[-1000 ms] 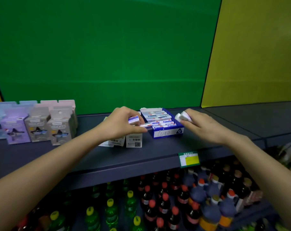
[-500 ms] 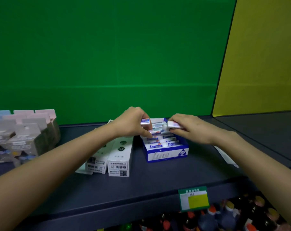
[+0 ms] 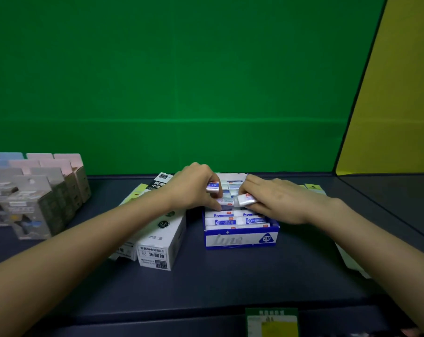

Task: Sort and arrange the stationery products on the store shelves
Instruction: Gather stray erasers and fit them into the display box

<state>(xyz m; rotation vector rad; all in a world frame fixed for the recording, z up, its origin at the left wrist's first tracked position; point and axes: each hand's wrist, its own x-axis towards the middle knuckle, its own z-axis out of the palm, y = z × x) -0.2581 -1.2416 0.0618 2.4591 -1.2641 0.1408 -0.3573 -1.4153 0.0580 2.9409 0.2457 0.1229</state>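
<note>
"2B" was printed on the blue eraser box (image 3: 240,240); "0.5" was marked on the white pen box (image 3: 160,242).

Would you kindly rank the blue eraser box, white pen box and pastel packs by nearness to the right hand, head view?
1. blue eraser box, beneath the right hand.
2. white pen box, left of it.
3. pastel packs, far left.

Two hands (image 3: 194,188) (image 3: 276,203), two erasers (image 3: 213,187) (image 3: 245,200) held, one blue box (image 3: 240,240), one price tag (image 3: 271,322).
</note>
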